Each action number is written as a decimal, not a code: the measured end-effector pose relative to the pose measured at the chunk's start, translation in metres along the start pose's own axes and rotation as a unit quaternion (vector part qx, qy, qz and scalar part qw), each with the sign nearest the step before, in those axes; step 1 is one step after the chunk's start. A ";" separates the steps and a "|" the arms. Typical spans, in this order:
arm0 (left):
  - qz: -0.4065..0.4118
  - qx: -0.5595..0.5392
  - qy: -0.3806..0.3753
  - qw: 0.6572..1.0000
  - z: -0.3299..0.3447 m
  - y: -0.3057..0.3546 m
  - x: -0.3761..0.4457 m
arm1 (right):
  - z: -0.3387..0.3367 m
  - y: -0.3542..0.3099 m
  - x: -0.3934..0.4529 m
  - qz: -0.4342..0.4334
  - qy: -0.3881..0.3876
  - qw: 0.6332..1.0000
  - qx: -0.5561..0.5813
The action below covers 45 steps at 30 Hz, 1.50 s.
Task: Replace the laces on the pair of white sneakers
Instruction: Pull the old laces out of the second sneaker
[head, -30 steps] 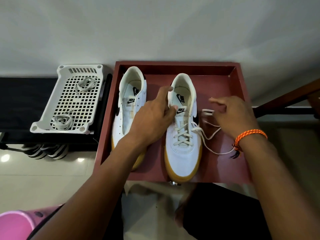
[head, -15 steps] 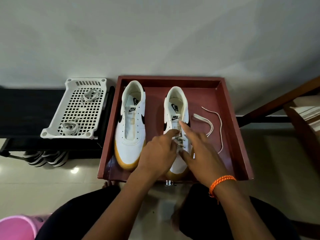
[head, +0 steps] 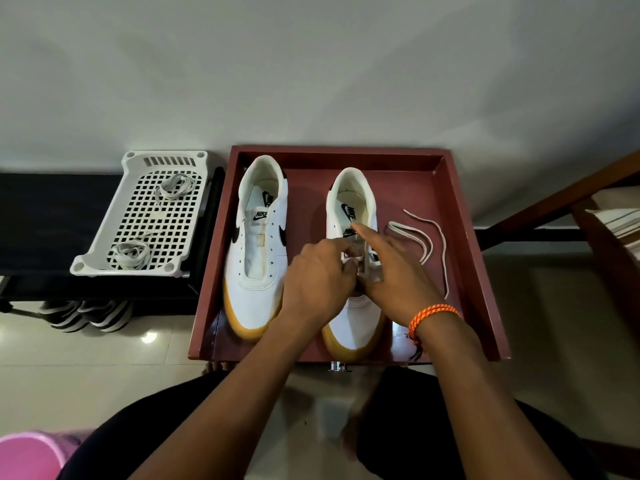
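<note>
Both hands have come together over the right sneaker [head: 349,327] in the red tray [head: 464,271]. 1 second ago the right hand [head: 398,271] was out by the loose lace [head: 429,244]; that lace now lies alone, right of the shoe. The left hand [head: 318,282] pinches the lace still in the eyelets. The right hand's fingers curl there too, grip unclear. The left sneaker [head: 256,271] is already bare.

Place: looked like a home, likely an entry or hallway corner.
Floor: glossy pale tiles [head: 86,358] reflected ceiling lights.
Storage: low black shoe rack [head: 41,209] held striped shoes [head: 86,315] underneath.
Backdrop: plain white wall [head: 311,71].
</note>
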State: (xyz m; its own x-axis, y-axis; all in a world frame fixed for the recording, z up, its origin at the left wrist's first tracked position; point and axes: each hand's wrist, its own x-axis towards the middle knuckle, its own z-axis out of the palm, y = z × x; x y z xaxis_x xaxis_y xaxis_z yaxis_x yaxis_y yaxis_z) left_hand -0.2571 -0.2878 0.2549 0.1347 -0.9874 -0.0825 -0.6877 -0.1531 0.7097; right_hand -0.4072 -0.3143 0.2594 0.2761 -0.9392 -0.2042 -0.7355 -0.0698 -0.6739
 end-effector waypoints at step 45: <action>0.087 0.080 0.143 0.983 0.008 -0.006 0.007 | 0.000 0.000 0.001 0.020 0.023 0.999 0.009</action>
State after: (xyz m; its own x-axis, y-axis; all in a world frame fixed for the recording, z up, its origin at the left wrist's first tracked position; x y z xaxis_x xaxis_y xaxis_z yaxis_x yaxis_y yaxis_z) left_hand -0.2580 -0.2940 0.2444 0.1836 -0.9514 0.2471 -0.8189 -0.0090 0.5739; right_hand -0.4068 -0.3154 0.2586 0.2170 -0.9557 -0.1989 -0.7336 -0.0252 -0.6791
